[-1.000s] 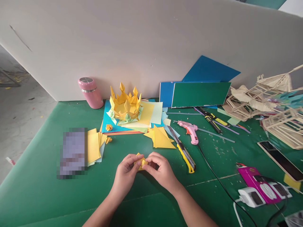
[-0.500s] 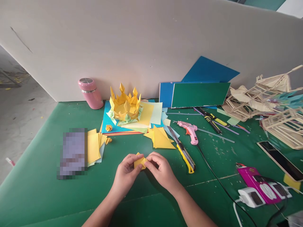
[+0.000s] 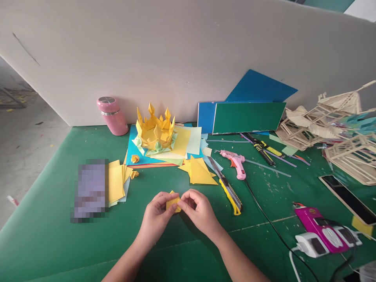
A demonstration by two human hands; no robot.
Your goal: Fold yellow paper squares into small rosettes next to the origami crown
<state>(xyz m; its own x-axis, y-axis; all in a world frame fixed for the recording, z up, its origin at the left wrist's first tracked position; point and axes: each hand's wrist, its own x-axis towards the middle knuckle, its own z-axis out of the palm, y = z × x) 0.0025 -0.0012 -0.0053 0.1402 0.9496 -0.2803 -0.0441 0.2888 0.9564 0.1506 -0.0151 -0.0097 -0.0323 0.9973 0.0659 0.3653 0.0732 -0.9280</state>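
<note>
Between my two hands is a small folded piece of yellow paper (image 3: 172, 202), partly covered by my fingers. My left hand (image 3: 158, 213) pinches it from the left, thumb below and fingers above. My right hand (image 3: 199, 211) has thumb and forefinger closed on its right edge. Beyond them stands a yellow folded-paper crown (image 3: 155, 135) with pale green pieces round its base. Small yellow paper roses (image 3: 135, 158) lie to its left. Loose yellow paper sheets (image 3: 201, 172) rest just ahead of my right hand.
A utility knife (image 3: 226, 188) and a pink glue gun (image 3: 236, 162) with its cord lie on the right. Farther right are a magenta power strip (image 3: 321, 231), a phone (image 3: 346, 197) and wooden stick models (image 3: 346, 129). A pink flask (image 3: 113, 116) stands at the back left.
My right thumb and forefinger have shifted slightly left over the paper's right edge. My left hand has barely moved, and everything else lies as before.
</note>
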